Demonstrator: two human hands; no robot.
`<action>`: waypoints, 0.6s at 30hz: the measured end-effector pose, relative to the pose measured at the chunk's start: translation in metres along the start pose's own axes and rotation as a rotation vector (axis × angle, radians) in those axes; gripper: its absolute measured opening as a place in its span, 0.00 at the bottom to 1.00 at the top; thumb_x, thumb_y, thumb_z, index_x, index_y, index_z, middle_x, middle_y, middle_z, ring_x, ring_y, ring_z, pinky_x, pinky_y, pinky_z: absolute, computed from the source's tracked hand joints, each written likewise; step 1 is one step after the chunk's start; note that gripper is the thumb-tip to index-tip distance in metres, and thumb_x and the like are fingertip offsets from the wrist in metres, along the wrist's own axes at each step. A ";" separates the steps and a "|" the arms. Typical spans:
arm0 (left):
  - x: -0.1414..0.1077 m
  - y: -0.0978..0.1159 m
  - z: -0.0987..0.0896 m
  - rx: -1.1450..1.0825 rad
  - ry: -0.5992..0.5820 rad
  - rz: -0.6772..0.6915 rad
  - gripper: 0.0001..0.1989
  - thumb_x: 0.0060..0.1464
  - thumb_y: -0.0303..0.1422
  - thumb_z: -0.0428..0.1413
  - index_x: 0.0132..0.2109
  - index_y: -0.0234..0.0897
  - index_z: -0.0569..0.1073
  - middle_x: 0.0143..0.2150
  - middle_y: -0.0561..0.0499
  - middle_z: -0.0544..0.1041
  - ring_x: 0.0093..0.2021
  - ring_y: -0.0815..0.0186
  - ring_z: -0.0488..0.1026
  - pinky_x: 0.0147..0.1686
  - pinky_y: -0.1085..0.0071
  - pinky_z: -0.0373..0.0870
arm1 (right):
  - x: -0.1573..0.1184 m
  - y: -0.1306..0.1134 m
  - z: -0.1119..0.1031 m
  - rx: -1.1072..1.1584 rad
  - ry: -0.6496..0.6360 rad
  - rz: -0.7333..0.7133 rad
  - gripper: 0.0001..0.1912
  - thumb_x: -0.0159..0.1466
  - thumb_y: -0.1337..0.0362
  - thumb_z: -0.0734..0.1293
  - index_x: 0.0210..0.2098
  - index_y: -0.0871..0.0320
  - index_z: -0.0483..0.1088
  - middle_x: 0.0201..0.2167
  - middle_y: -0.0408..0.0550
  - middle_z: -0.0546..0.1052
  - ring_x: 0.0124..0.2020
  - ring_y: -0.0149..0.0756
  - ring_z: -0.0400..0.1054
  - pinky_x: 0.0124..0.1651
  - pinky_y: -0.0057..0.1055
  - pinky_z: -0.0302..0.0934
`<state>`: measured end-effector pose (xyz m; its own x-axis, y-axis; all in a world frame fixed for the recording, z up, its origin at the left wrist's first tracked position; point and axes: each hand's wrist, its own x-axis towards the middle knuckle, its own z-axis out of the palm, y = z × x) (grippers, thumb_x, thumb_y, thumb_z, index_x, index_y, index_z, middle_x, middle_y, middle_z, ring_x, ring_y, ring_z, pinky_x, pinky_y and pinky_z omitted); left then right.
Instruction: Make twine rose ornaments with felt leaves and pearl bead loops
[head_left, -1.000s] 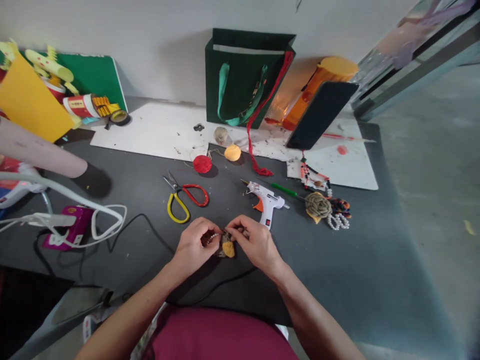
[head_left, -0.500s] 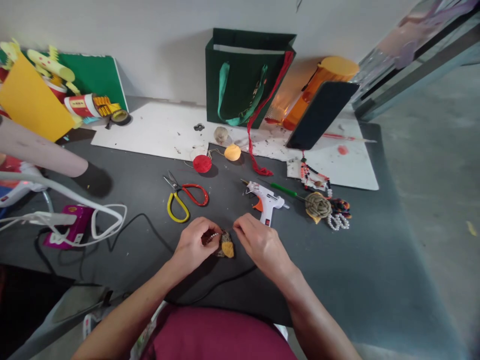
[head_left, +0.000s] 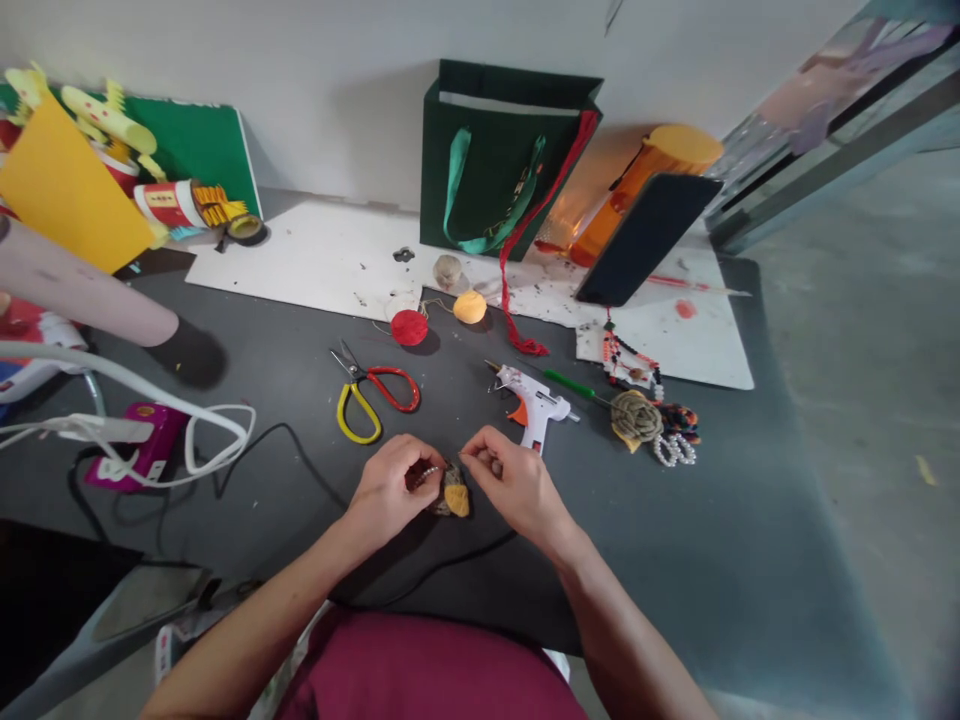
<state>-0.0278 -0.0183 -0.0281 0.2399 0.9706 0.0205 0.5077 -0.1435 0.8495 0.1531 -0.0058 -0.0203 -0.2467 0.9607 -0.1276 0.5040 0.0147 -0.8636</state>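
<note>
The left hand (head_left: 397, 482) grasps a small brown and mustard-yellow yarn piece (head_left: 456, 500), low over the near middle of the table (head_left: 675, 570), with a thin string of pale, shiny beads (head_left: 426, 475) at its fingertips. The right hand (head_left: 514, 485) is pinched, thumb to forefinger, just beside the piece; whether something thin is caught between them, I cannot tell. The step in hand appears to be fine fingertip work on the piece, and the next move seems to call for a steady left hold and a precise right pinch.

The table is dark grey. Beyond the hands lie metal scissors with one yellow and one red handle (head_left: 355, 374) and a white glue gun with an orange trigger (head_left: 534, 402). To the right sits a grey-brown yarn rosette (head_left: 636, 414), near white pearl-like bead loops (head_left: 673, 450). Red (head_left: 409, 327) and yellow (head_left: 470, 307) round balls lie farther back, before a dark green paper bag (head_left: 480, 160) standing against a pale wall (head_left: 337, 70); a grey floor (head_left: 862, 310) shows at the right
</note>
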 end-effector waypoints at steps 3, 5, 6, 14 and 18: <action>0.000 -0.001 -0.003 -0.020 -0.016 -0.015 0.05 0.52 0.24 0.55 0.35 0.36 0.74 0.31 0.52 0.73 0.31 0.70 0.71 0.31 0.75 0.68 | -0.001 -0.001 -0.003 -0.105 -0.005 -0.037 0.04 0.62 0.67 0.63 0.30 0.56 0.67 0.16 0.35 0.64 0.18 0.26 0.58 0.22 0.24 0.51; 0.000 -0.001 -0.008 -0.036 -0.047 -0.029 0.05 0.55 0.27 0.55 0.39 0.36 0.75 0.33 0.51 0.75 0.33 0.69 0.72 0.33 0.75 0.68 | -0.001 -0.001 -0.004 -0.115 -0.015 -0.048 0.04 0.62 0.67 0.63 0.31 0.56 0.68 0.17 0.35 0.64 0.18 0.26 0.58 0.23 0.24 0.50; 0.000 -0.001 -0.011 -0.035 -0.065 -0.037 0.06 0.57 0.29 0.55 0.40 0.36 0.76 0.34 0.50 0.75 0.34 0.69 0.73 0.33 0.75 0.68 | -0.001 -0.001 -0.004 -0.116 -0.013 -0.054 0.04 0.62 0.67 0.63 0.31 0.56 0.68 0.17 0.36 0.64 0.18 0.26 0.58 0.23 0.24 0.51; -0.003 -0.001 -0.032 0.035 -0.182 -0.067 0.08 0.59 0.33 0.54 0.39 0.39 0.78 0.31 0.51 0.76 0.29 0.70 0.72 0.29 0.75 0.66 | -0.001 0.000 -0.003 -0.107 -0.001 -0.069 0.04 0.63 0.67 0.64 0.31 0.56 0.69 0.18 0.37 0.67 0.19 0.27 0.60 0.25 0.24 0.54; -0.003 -0.002 -0.036 0.070 -0.221 -0.050 0.08 0.57 0.30 0.54 0.38 0.39 0.79 0.31 0.52 0.77 0.29 0.69 0.73 0.29 0.75 0.66 | -0.001 0.002 -0.001 -0.102 0.005 -0.060 0.04 0.63 0.67 0.63 0.32 0.56 0.69 0.18 0.37 0.68 0.19 0.27 0.61 0.24 0.24 0.54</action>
<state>-0.0588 -0.0140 -0.0108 0.3841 0.9121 -0.1429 0.5778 -0.1168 0.8078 0.1553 -0.0066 -0.0211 -0.2750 0.9586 -0.0741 0.5697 0.1004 -0.8157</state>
